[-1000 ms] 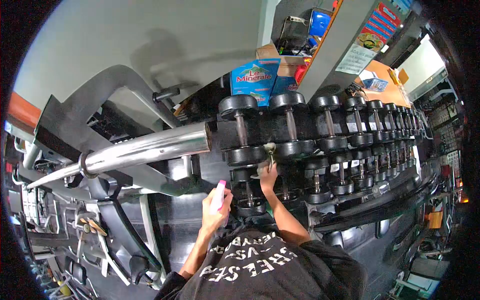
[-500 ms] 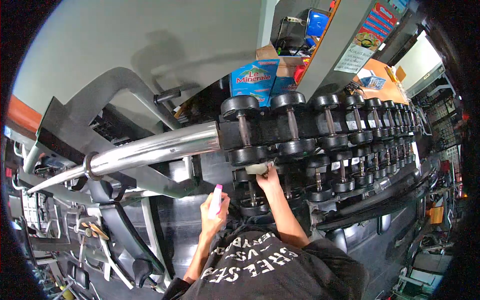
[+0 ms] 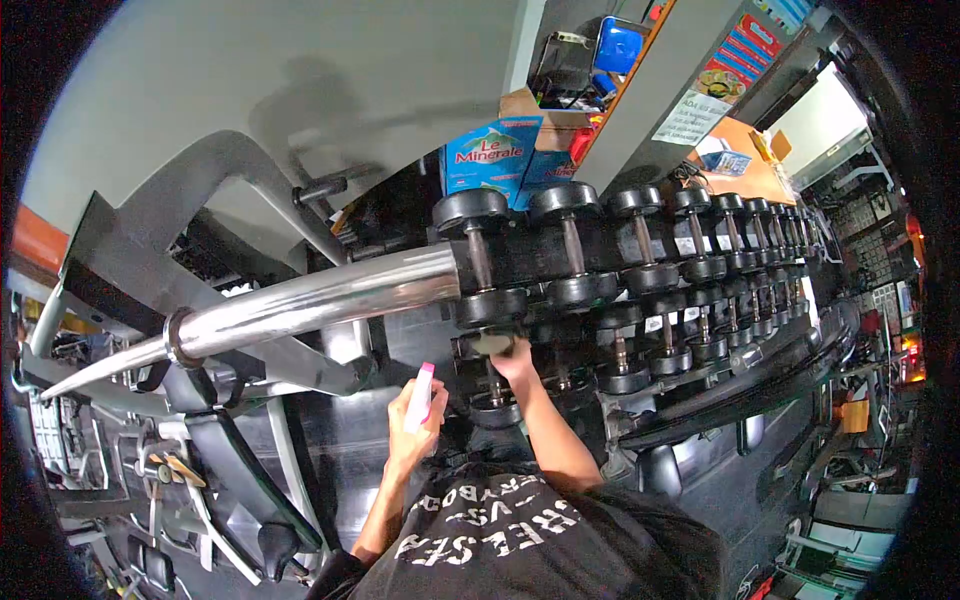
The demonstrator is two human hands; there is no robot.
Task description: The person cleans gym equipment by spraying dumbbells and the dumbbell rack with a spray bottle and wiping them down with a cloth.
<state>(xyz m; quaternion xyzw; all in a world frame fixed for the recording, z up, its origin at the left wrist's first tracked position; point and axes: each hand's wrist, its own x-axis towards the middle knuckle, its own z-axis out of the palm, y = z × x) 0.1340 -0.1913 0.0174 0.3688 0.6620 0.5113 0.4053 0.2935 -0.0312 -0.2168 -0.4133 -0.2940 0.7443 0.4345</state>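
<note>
My left hand (image 3: 408,425) is wrapped round a white spray bottle (image 3: 421,398) with a pink top, held upright over the dark floor. My right hand (image 3: 515,362) is closed on a pale cloth (image 3: 492,343), slightly blurred, at the leftmost dumbbell (image 3: 497,408) of the lower row. The cloth covers part of that dumbbell's far end. Just beyond it, the leftmost upper dumbbell (image 3: 480,257) rests on the rack.
A thick chrome bar (image 3: 320,292) points in from the left, ending beside the rack. More dumbbells (image 3: 645,240) line two rows to the right. Blue cartons (image 3: 490,158) stand behind the rack. A padded bench (image 3: 238,465) is at the lower left.
My right hand and the cloth have moved from the near end of the leftmost upper dumbbell down to the lower row's dumbbell. My left hand has shifted slightly left with the bottle.
</note>
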